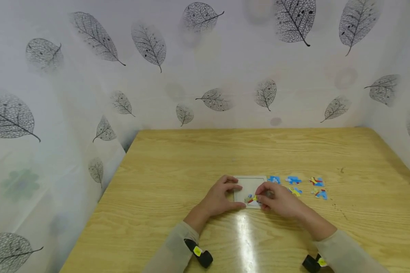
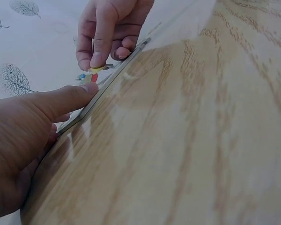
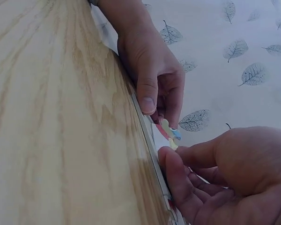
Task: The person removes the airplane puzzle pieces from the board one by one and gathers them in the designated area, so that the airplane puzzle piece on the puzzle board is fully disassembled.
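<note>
A shallow light-coloured puzzle tray lies flat on the table. My left hand holds it at its left side, the thumb on the near rim and the fingers spread toward the far side. Over the tray's near right part, my right hand pinches a small jigsaw piece between thumb and forefinger; yellow shows at the fingertips. Red, blue and white printed parts show right beside the pinch in the right wrist view. Whether they belong to the same piece or another one, I cannot tell.
To the right of the tray, several loose jigsaw pieces lie in two rows, among them a blue one, a red and blue one and a yellow one. A leaf-patterned cloth hangs behind the wooden table.
</note>
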The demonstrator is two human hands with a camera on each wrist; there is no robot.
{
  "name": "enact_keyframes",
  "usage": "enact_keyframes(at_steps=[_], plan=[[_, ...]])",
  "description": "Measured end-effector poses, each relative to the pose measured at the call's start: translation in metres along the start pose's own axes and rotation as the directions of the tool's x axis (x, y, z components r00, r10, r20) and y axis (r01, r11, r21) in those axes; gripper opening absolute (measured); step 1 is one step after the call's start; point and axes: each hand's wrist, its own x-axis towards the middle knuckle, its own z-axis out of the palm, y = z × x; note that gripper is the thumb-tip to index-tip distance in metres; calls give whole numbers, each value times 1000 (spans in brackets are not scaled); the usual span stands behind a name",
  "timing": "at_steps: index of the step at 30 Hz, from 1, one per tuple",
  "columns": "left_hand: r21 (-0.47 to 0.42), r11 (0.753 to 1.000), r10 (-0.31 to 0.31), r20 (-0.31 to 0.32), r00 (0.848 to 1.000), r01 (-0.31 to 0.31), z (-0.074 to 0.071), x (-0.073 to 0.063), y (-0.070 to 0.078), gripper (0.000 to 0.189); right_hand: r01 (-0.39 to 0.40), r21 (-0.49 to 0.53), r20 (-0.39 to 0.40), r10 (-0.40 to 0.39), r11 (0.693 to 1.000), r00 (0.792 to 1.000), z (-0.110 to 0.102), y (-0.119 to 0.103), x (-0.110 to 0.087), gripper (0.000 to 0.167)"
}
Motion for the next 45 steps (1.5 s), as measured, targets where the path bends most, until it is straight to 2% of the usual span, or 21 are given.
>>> enact_keyframes(at_steps=[3, 8, 16, 28, 36, 45], plan=[[5, 1000, -4, -1, 1000, 4, 0, 0, -1, 52, 4, 73, 23, -5, 997, 1000, -3, 1, 0, 17], [8, 1000, -7, 5, 1000, 7, 2, 0, -1, 53, -49, 187, 24, 45, 981, 999, -6, 1, 0, 23], [28, 1000, -3, -1, 1000, 3, 2, 0, 1, 51, -60, 270, 38, 52, 961, 998, -13, 4, -6, 29], [31, 999, -9, 5, 1000, 9, 1, -2, 1, 52, -94, 306, -26, 107, 947, 994, -29, 17, -30, 37], [25, 1000, -15, 4, 1000, 15, 1, -3, 1, 52, -116, 293, -88, 147, 949, 985, -46, 33, -47, 40], [27, 999, -24, 8, 1000, 24, 1, -2, 1, 52, -121, 296, -66, 146, 948, 987, -64, 51, -64, 41]])
